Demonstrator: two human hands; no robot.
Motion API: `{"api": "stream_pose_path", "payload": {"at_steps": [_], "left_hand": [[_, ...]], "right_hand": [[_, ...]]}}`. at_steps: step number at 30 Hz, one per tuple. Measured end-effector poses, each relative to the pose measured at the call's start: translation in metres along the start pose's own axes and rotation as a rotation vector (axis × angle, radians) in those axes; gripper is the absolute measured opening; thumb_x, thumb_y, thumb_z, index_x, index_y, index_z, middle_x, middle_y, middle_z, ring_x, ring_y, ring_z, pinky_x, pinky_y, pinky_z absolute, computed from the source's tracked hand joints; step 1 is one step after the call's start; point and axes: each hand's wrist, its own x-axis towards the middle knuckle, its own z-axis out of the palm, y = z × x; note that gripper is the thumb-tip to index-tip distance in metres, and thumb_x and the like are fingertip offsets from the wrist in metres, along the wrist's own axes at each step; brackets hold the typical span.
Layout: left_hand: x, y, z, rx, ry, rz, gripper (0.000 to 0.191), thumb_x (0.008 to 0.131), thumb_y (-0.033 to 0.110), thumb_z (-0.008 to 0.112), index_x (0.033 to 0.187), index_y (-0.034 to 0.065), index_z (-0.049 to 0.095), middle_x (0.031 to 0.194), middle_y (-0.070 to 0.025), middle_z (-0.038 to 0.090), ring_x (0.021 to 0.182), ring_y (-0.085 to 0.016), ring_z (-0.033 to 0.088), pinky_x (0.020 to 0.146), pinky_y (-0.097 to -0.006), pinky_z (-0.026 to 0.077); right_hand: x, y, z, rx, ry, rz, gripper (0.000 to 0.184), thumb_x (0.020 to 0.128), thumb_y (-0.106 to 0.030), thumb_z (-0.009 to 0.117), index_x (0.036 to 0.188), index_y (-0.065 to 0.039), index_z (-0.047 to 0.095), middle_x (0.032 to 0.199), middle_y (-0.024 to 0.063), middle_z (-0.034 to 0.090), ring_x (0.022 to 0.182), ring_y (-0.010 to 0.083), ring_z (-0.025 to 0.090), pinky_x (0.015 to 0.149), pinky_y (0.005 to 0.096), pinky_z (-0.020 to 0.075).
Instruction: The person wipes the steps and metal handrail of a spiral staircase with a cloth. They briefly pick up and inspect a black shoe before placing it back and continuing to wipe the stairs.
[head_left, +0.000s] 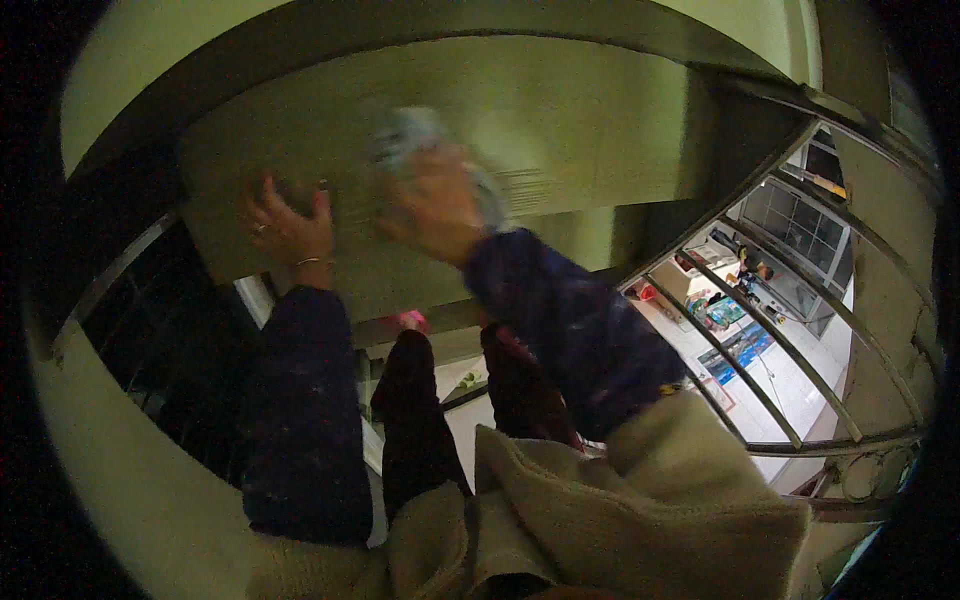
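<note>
A wide, flat panel with a group of short parallel grooves or slots spans the view in front of me. My right hand is on a pale, crumpled cloth against the panel; both are blurred. To the left, my left hand has its fingers spread at the panel and holds nothing. It wears a ring and a thin bracelet. Dark sleeves cover both forearms.
Curved metal bars stand at the right. Beyond them lies a brightly lit pale floor with a blue patterned mat and assorted objects. My feet, one in a pink slipper or sock, are below the panel.
</note>
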Motion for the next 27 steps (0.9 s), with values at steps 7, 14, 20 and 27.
{"api": "stream_pose_path", "payload": {"at_steps": [7, 14, 20, 27], "left_hand": [[0.006, -0.008, 0.010, 0.047, 0.103, 0.093, 0.072, 0.083, 0.046, 0.071, 0.142, 0.0155, 0.043, 0.150, -0.0186, 0.036, 0.139, -0.037, 0.034, 0.109, -0.0562, 0.028], [0.013, 0.002, -0.010, -0.079, 0.126, 0.147, 0.070, 0.084, 0.045, 0.070, 0.142, 0.0158, 0.045, 0.149, -0.0167, 0.038, 0.138, -0.037, 0.035, 0.110, -0.0544, 0.027], [0.012, 0.009, -0.010, 0.043, 0.138, 0.139, 0.066, 0.087, 0.045, 0.068, 0.142, 0.0179, 0.045, 0.149, -0.0154, 0.039, 0.137, -0.036, 0.037, 0.112, -0.0529, 0.027], [0.012, 0.008, -0.001, -0.228, 0.069, 0.001, 0.065, 0.086, 0.048, 0.068, 0.141, 0.0181, 0.047, 0.151, -0.0149, 0.037, 0.139, -0.034, 0.036, 0.112, -0.0530, 0.026]], "right_hand": [[0.012, 0.133, -0.013, -0.034, 0.199, -0.213, 0.042, 0.082, -0.036, 0.066, 0.121, -0.020, 0.065, 0.127, 0.0139, 0.058, 0.130, 0.0337, 0.045, 0.105, 0.0660, 0.0290], [-0.112, 0.364, -0.112, -0.027, 0.490, 0.731, 0.047, 0.094, -0.036, 0.056, 0.133, -0.009, 0.057, 0.136, 0.0269, 0.053, 0.125, 0.0413, 0.051, 0.101, 0.0504, 0.0427], [-0.192, 0.323, -0.055, -0.134, 0.628, 1.089, 0.044, 0.091, -0.029, 0.061, 0.126, -0.002, 0.057, 0.124, 0.0285, 0.054, 0.113, 0.0453, 0.051, 0.099, 0.0513, 0.0408], [-0.158, 0.177, -0.061, 0.044, 0.416, 0.465, 0.051, 0.075, -0.018, 0.075, 0.124, -0.017, 0.062, 0.140, 0.0281, 0.041, 0.129, 0.0457, 0.040, 0.104, 0.0538, 0.0371]]}}
